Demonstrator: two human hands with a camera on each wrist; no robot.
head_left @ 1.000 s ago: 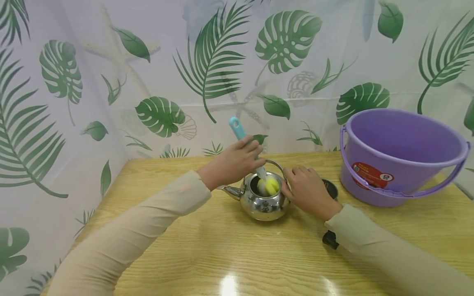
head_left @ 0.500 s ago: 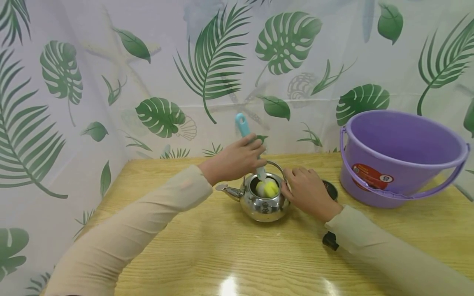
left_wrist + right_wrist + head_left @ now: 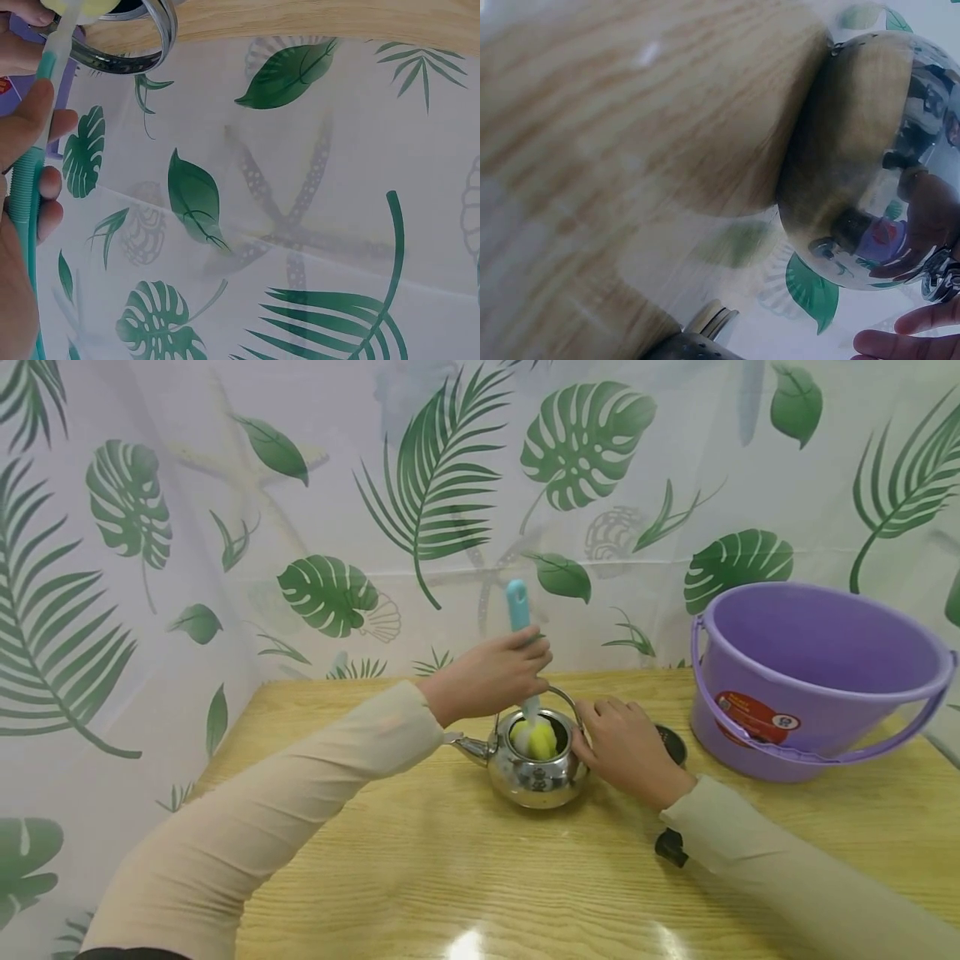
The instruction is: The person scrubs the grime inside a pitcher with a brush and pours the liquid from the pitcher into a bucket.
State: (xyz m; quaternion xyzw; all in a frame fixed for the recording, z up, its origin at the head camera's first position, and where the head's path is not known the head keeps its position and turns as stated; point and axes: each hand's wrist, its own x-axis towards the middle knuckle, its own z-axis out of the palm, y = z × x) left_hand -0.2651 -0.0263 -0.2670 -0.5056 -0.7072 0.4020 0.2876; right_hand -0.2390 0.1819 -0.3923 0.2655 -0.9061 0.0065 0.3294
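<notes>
My left hand (image 3: 491,677) grips the teal handle (image 3: 518,606) of a cleaning brush with a yellow sponge head (image 3: 537,739). The head sits inside the open mouth of a shiny steel kettle (image 3: 536,781), its handle standing nearly upright. In the left wrist view, the fingers (image 3: 34,112) curl around the brush handle (image 3: 26,187). My right hand (image 3: 626,747) holds the kettle's right side, with the thumb by the rim and the other fingers near the base of its raised bail handle. The right wrist view shows the kettle's mirror-like side (image 3: 855,165) and some fingertips (image 3: 900,345).
A purple bucket (image 3: 750,710) stands on the wooden table (image 3: 420,860) at the right. Partly behind the right hand lies a dark round perforated piece (image 3: 672,745). A small black object (image 3: 670,847) shows beside the right sleeve. A leaf-patterned sheet (image 3: 315,510) hangs behind the table.
The left hand has moved right, and the brush handle has gone from leaning left to nearly upright. Its sponge head stays in the kettle. My right hand keeps its place.
</notes>
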